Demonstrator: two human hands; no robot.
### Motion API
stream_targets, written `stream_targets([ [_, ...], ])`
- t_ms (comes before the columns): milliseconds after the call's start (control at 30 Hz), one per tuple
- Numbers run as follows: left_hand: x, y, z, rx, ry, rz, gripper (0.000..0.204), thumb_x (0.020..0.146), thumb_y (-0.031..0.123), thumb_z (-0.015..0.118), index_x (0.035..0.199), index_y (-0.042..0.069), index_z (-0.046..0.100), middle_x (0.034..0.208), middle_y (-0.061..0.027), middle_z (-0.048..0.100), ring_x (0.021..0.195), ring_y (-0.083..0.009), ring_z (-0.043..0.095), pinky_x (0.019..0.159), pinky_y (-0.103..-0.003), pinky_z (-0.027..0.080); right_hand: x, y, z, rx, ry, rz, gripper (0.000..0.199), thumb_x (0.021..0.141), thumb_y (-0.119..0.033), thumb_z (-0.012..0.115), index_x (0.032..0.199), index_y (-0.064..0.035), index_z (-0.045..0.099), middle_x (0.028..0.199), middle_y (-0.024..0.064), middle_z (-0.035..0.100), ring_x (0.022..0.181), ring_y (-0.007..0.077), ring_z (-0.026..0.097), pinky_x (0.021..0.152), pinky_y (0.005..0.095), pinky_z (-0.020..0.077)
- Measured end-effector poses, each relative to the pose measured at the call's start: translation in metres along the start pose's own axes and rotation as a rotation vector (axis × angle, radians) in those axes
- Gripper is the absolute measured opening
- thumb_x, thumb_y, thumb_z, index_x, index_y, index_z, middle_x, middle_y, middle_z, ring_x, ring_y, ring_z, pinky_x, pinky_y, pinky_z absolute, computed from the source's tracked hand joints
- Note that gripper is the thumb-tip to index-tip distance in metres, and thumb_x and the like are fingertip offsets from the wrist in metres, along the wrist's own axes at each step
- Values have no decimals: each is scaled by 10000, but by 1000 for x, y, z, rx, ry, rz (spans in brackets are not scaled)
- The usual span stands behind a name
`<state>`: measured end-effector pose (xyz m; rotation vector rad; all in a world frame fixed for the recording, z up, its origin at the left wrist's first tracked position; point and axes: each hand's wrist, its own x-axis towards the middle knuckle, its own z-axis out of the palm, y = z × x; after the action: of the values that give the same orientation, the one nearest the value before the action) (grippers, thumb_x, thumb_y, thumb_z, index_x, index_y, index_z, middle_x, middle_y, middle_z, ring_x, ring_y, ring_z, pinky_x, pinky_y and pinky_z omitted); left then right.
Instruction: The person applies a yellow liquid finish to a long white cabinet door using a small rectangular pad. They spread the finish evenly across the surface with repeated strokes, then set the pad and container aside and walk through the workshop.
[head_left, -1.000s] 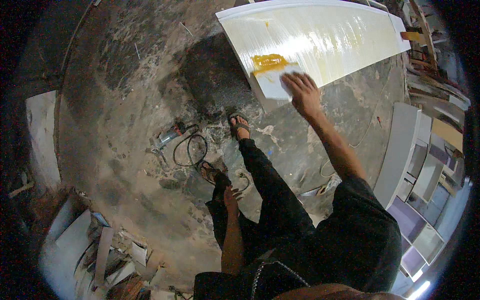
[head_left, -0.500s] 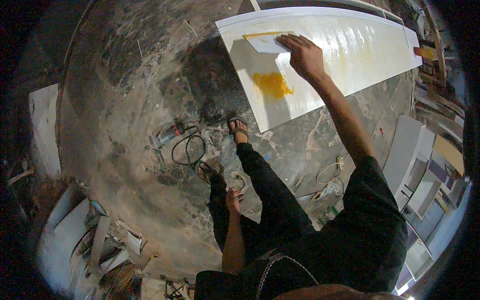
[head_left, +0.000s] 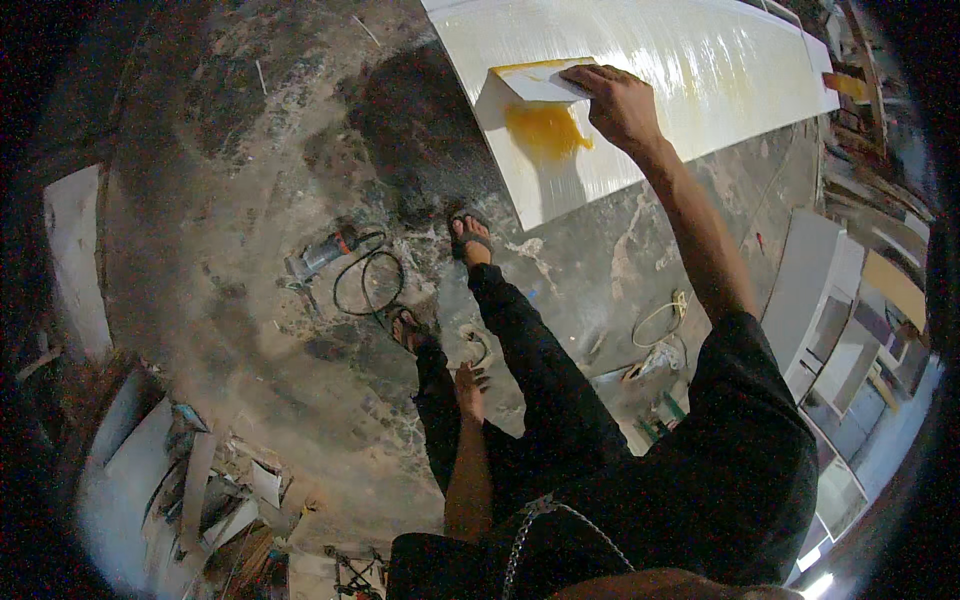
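Note:
My right hand (head_left: 618, 102) grips the right end of a flat white spreader (head_left: 540, 86), whose far edge is smeared yellow. The spreader is tilted just above a pool of yellow glue-like paste (head_left: 548, 132), close to its far side; I cannot tell whether they touch. Beneath lies a large white board (head_left: 690, 120) with a wet, streaky shine over much of its face. My left hand (head_left: 470, 388) hangs by my left leg, fingers apart, holding nothing.
A corded power tool (head_left: 318, 255) lies on the concrete floor left of my feet, its black cable looped beside it. Scrap panels (head_left: 140, 460) pile up at lower left. Pale panels and cabinet parts (head_left: 800, 270) stand at right, near a light cord (head_left: 660, 318).
My right hand has brought the spreader toward me across the board, closer to the yellow paste. The whole view has shifted slightly. My left hand stays beside my leg.

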<state>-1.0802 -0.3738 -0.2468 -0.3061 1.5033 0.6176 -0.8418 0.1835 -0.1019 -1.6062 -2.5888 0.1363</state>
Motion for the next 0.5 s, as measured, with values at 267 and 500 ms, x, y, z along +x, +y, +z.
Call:
stream_targets([
  [267,40,-17,-78,19,21,34,590,978,540,493,1305,51,529,1062,-135,663,846,-245,674,691,-366,543,-90,-59,2,50,7,18,567,646,96,544,1124,-165,699,1137,27,704,1029,241,670,838,357,563],
  [500,40,28,-121,107,-107,301,634,988,559,456,1340,33,508,1076,-124,648,861,-195,668,699,-353,537,-151,-96,-3,21,-56,55,553,625,83,618,1106,-173,712,1131,34,706,1051,252,665,883,377,556],
])
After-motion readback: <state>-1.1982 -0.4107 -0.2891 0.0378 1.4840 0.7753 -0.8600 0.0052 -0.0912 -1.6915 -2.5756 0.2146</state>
